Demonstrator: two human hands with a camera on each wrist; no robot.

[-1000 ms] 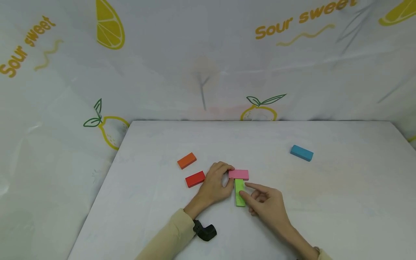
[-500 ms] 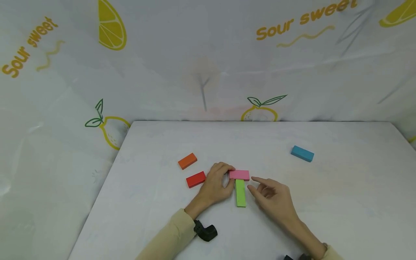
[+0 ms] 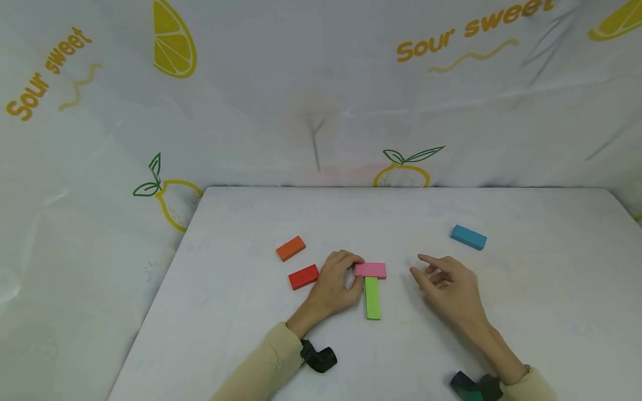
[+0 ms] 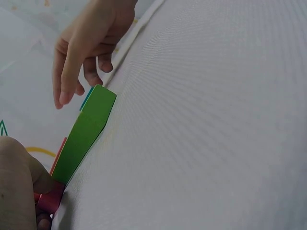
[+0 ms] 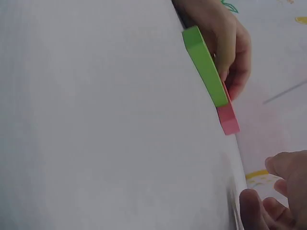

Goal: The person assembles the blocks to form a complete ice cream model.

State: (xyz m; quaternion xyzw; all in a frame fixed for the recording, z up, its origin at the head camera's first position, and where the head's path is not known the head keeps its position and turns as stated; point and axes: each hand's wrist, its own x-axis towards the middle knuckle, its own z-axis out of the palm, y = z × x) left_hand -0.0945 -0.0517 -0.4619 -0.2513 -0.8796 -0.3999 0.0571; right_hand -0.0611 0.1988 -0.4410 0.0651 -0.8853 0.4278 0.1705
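My left hand (image 3: pixel 335 283) holds the left end of a pink block (image 3: pixel 372 270) between thumb and fingers. A light green block (image 3: pixel 372 298) lies lengthwise below it, its far end against the pink one, together like a T. In the left wrist view the thumb touches the pink block (image 4: pixel 51 198) beside the green block (image 4: pixel 85 132). My right hand (image 3: pixel 453 292) hovers to the right of both blocks, fingers apart and holding nothing. A blue block (image 3: pixel 468 237) lies above and right of that hand.
A red block (image 3: pixel 303 277) lies just left of my left hand, and an orange block (image 3: pixel 291 248) lies above it. The white table (image 3: pixel 241 345) meets a lemon-printed white sheet (image 3: pixel 261 100) at its far edge.
My right hand has moved away from the green block to the right and slightly farther from me. My left hand stays on the pink block, and the blocks keep their places.
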